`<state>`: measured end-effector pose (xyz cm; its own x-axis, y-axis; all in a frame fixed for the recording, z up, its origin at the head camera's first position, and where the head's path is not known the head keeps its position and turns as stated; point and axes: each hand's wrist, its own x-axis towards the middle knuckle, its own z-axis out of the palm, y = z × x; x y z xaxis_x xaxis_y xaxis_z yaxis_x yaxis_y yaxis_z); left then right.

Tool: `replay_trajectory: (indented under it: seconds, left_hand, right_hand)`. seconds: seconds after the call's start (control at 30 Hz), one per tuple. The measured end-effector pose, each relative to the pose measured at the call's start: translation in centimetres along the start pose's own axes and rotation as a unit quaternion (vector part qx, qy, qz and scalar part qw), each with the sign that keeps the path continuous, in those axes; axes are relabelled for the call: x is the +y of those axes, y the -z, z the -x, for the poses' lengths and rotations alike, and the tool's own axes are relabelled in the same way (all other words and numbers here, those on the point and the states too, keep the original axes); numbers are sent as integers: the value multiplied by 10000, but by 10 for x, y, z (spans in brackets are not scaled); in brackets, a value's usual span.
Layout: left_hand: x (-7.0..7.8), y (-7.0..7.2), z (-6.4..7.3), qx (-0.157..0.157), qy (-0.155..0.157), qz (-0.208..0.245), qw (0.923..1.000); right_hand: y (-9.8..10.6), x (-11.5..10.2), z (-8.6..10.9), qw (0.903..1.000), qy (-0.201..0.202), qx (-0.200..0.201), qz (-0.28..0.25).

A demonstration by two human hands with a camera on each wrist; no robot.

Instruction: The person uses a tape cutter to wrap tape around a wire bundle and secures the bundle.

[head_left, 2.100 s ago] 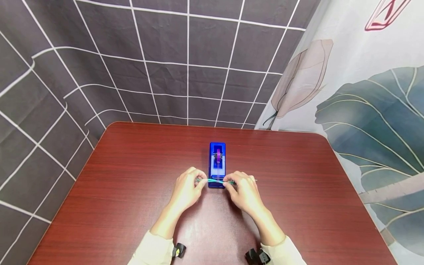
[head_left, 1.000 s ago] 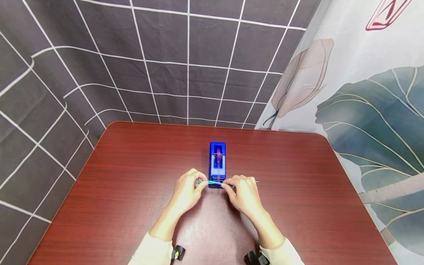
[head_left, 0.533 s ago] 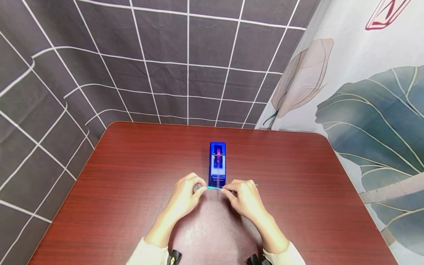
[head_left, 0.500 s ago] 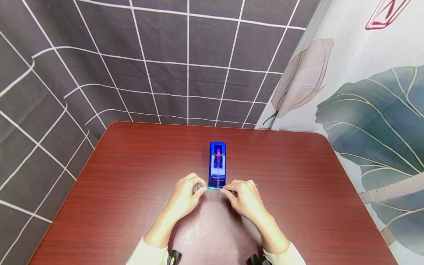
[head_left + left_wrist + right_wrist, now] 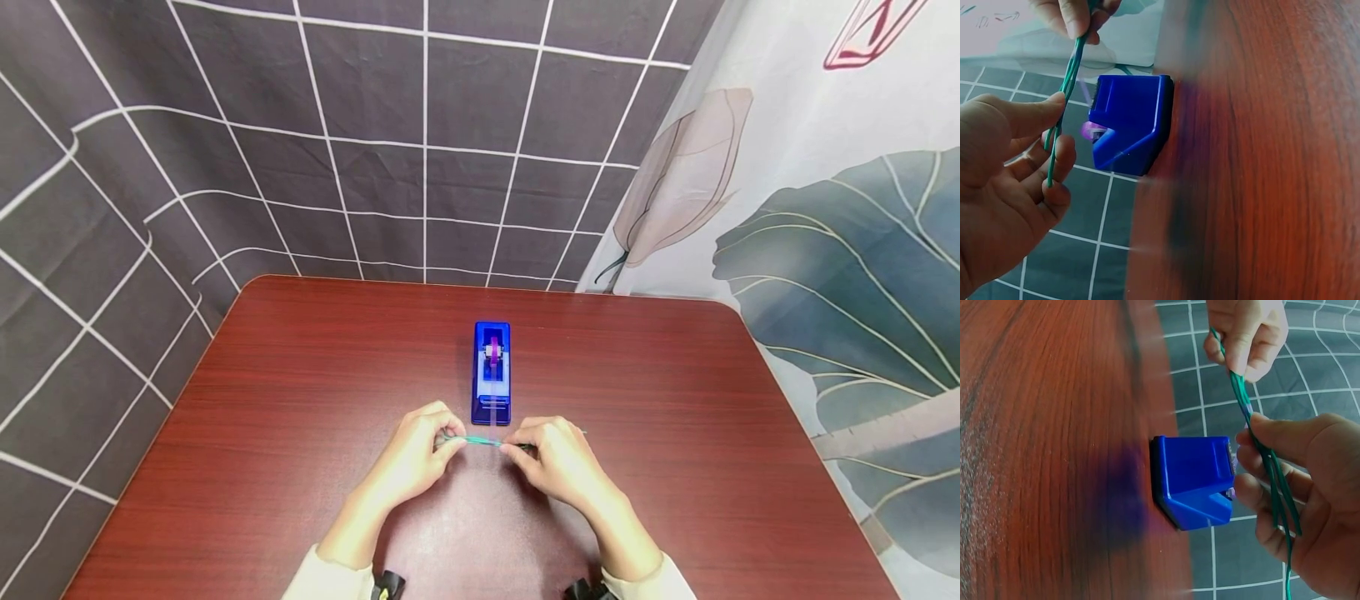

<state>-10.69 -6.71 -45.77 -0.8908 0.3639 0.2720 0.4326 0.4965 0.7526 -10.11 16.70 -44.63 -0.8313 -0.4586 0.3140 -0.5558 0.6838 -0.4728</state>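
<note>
A bundle of thin green wires (image 5: 478, 440) stretches between both hands, close to the near end of a blue tape dispenser (image 5: 480, 408). My left hand (image 5: 420, 454) pinches one end of it between thumb and fingers. On the other side my right hand (image 5: 558, 460) pinches the bundle, and loose green ends (image 5: 1286, 540) hang across its palm in the right wrist view. A clear, purplish tape strip (image 5: 492, 428) runs from the dispenser to the bundle, near the right fingertips. The purple tape roll (image 5: 493, 352) sits inside the dispenser.
The dispenser stands on a reddish-brown wooden table (image 5: 315, 358). Behind it hangs a dark grey curtain with white grid lines (image 5: 375, 175). At the right is a white curtain with leaf prints (image 5: 862, 267).
Both hands have drawn the wire bundle toward the person, from above the dispenser's near end to just in front of it. The tape strip now reaches out past the dispenser.
</note>
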Motion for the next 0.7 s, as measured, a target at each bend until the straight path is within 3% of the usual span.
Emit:
replay_trajectory:
  seconds: [0.23,0.53,0.7]
  left_hand:
    - [0,1,0,-83,-156,151,9997]
    - [-2,0,0,10,-74,83,9999]
    - [-4,0,1,-89,24,137,9999]
  right_hand:
    - [2,0,0,9997,9,-162,174]
    - [0,-1,0,9978,-373,-541,-19]
    - [-1,0,-2,9950,-502,-862,-22]
